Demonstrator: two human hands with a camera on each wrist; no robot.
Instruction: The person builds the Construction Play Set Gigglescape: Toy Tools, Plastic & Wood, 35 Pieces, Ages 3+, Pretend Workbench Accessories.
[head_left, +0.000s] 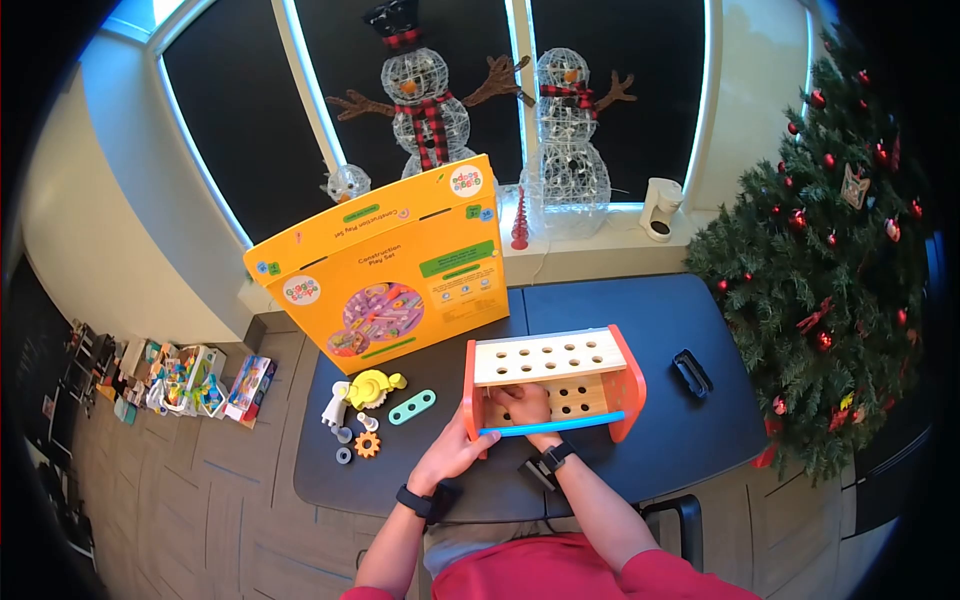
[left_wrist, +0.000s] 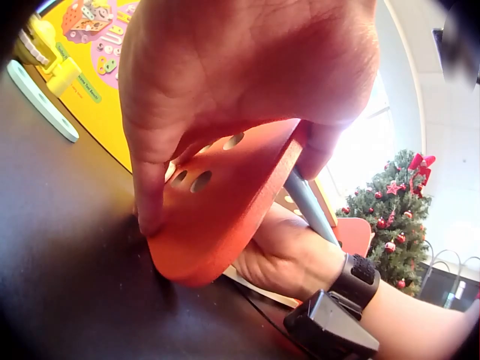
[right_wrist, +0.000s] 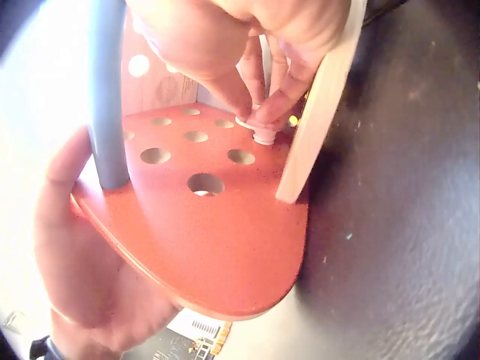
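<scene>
On the table stands a toy workbench [head_left: 548, 358] with red end panels, perforated wooden boards and a blue bar [head_left: 555, 424] along its near edge. My left hand [head_left: 450, 455] grips the left red end panel [left_wrist: 217, 202] from outside, its thumb near the blue bar. Reaching under the upper board, my right hand [head_left: 528, 403] is inside the bench. In the right wrist view its fingertips pinch a pale threaded screw [right_wrist: 262, 136] by its head, close to the holed inner face of the red panel [right_wrist: 217, 240]. The head view hides this screw behind my hand.
Left of the bench lie a teal holed strip [head_left: 412, 407], an orange gear [head_left: 367, 444], yellow pieces [head_left: 370, 389] and several grey parts. A large yellow box [head_left: 420, 280] stands behind them. A dark tray-like piece [head_left: 691, 373] lies on the right.
</scene>
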